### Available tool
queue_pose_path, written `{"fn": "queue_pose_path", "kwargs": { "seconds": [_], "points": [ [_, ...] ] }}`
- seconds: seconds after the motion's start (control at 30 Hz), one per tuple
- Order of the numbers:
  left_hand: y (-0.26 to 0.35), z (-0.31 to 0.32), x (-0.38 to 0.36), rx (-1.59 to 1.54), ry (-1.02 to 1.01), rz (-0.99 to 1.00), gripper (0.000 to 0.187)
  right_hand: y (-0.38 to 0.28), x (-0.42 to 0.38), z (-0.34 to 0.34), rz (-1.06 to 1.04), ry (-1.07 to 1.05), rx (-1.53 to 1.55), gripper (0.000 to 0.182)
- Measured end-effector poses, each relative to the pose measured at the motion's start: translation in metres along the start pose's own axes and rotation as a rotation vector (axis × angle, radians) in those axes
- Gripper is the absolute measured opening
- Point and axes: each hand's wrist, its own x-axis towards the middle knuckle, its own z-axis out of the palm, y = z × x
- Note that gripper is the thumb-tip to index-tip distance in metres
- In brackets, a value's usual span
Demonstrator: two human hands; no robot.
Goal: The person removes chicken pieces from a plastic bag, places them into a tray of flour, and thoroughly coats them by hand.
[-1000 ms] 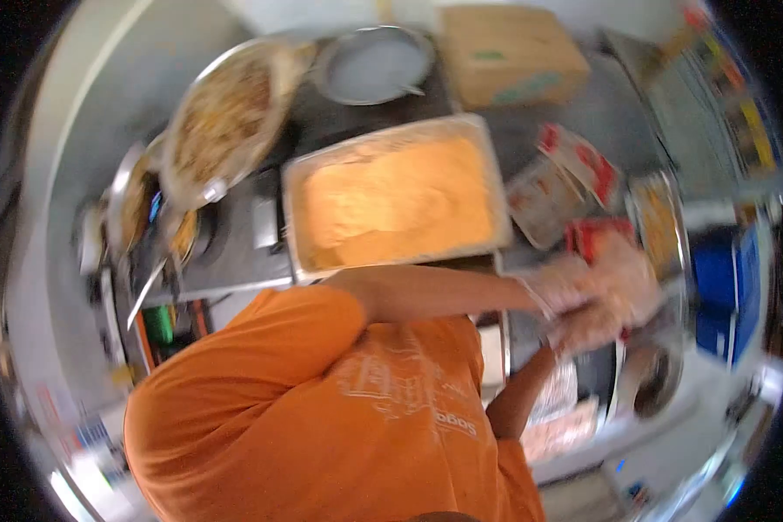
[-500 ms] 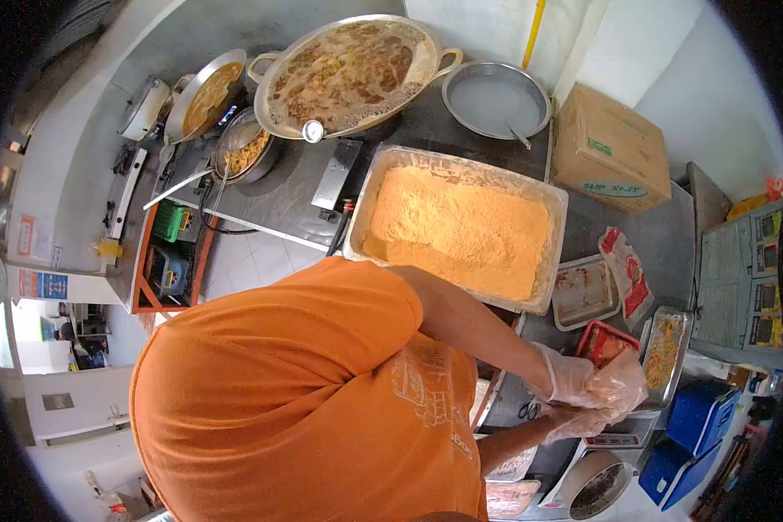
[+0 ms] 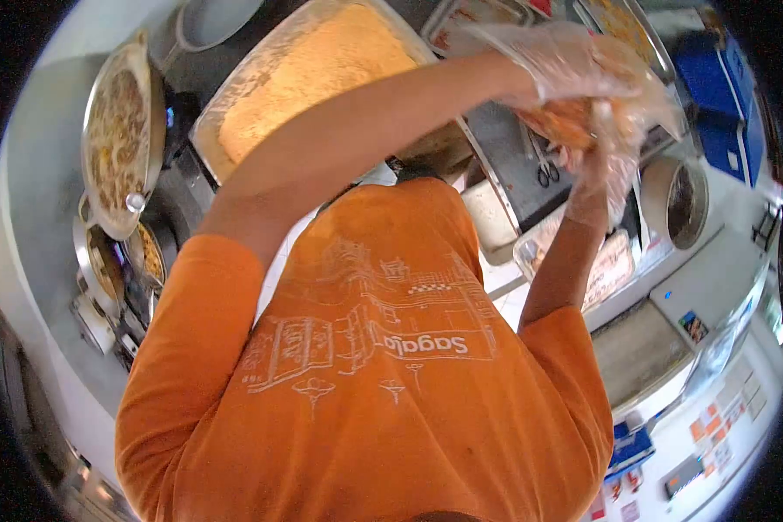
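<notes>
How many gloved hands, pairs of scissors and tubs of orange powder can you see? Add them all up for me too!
Gloved hands, left hand and right hand: 2
Pairs of scissors: 1
Tubs of orange powder: 1
Total: 4

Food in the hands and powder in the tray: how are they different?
The food is lumpy; the powder is fine. The food is darker and redder; the powder paler. The food is between the left hand and right hand; the powder lies in the tray. Both look orangey.
</notes>
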Motion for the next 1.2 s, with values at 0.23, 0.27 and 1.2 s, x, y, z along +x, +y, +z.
{"fn": "queue_pose_path", "kwargs": {
  "seconds": [0.23, 0.27, 1.2],
  "points": [
    [0.036, -0.045, -0.014, 0.0, -0.245, -0.244, 0.04, -0.007, -0.001, 0.007, -0.026, -0.151, 0.213, 0.059],
    [0.039, -0.049, -0.015, 0.169, -0.243, -0.281, 0.04, -0.006, -0.001, 0.002, -0.009, -0.145, 0.152, 0.055],
    [-0.003, -0.145, -0.411, 1.005, -0.204, -0.572, 0.034, -0.026, -0.057, 0.002, -0.177, 0.227, 0.256, 0.053]
  ]
}}
